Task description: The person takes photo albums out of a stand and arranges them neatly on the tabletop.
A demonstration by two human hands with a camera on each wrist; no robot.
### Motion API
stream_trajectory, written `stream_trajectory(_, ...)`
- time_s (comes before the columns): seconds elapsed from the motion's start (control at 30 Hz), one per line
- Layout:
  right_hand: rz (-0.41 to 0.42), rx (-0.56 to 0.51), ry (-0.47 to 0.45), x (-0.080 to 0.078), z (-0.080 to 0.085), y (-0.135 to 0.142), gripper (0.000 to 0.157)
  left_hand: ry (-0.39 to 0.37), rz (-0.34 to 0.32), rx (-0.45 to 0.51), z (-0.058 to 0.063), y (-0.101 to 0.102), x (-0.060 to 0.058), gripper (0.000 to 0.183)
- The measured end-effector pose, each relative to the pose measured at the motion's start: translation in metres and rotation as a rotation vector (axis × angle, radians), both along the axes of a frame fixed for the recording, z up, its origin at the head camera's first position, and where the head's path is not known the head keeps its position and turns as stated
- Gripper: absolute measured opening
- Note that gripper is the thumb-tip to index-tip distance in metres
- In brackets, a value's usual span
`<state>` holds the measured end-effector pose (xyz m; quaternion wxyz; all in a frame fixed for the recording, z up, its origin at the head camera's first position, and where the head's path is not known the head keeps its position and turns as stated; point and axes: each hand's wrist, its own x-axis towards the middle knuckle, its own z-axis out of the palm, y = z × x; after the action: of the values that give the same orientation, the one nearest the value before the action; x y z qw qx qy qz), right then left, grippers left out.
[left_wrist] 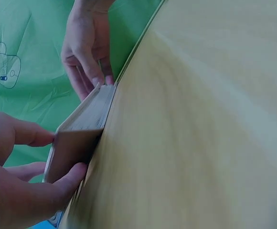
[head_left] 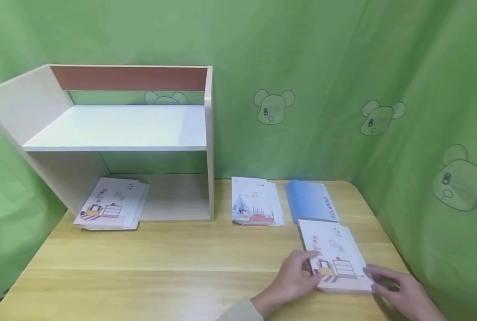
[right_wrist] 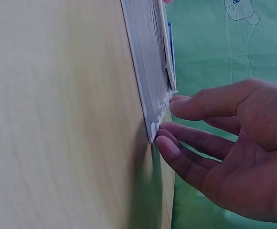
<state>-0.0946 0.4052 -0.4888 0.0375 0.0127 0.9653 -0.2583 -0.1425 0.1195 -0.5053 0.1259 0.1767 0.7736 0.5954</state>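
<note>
A thick white book (head_left: pixel 335 256) with a drawn room on its cover lies near the table's right edge. My left hand (head_left: pixel 292 278) grips its left side; the left wrist view shows thumb and forefinger spread across the brown spine (left_wrist: pixel 71 150). At the opposite side, my right hand (head_left: pixel 403 290) holds the lower right corner. In the right wrist view, the right thumb is by the upper cover's corner and the fingers are at the lower cover. Just behind lies a blue book (head_left: pixel 308 200) marked POLAROID, its near edge partly hidden.
Another white book (head_left: pixel 252 200), with a tent on its cover, lies left of the blue one. A two-level shelf (head_left: pixel 120 129) stands at the back left. One more white book (head_left: pixel 110 203) rests in its lower level, jutting out in front. Green curtain (head_left: pixel 314 58) surrounds the table.
</note>
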Motion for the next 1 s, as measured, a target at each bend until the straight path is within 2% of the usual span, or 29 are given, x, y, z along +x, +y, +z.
stream_trajectory(0.13,0.002,-0.009,-0.004,0.001,0.003,0.0,0.044,-0.056,-0.015,0.032,0.002,-0.004,0.0,0.058)
stream_trajectory(0.37,-0.002,-0.022,0.059,-0.001,0.011,-0.006,0.039,-0.08,-0.041,0.028,0.006,-0.015,-0.003,0.055)
stream_trajectory(0.73,0.014,-0.102,0.238,-0.006,0.018,-0.021,0.032,-0.059,-0.07,0.018,0.01,-0.033,-0.004,0.041)
stream_trajectory(0.87,0.031,-0.163,0.318,-0.008,0.02,-0.029,0.033,-0.066,-0.088,0.042,0.012,-0.04,-0.004,0.038)
stream_trajectory(1.0,0.06,-0.227,0.395,-0.012,0.022,-0.038,0.034,-0.032,-0.095,0.053,0.013,-0.048,-0.005,0.036)
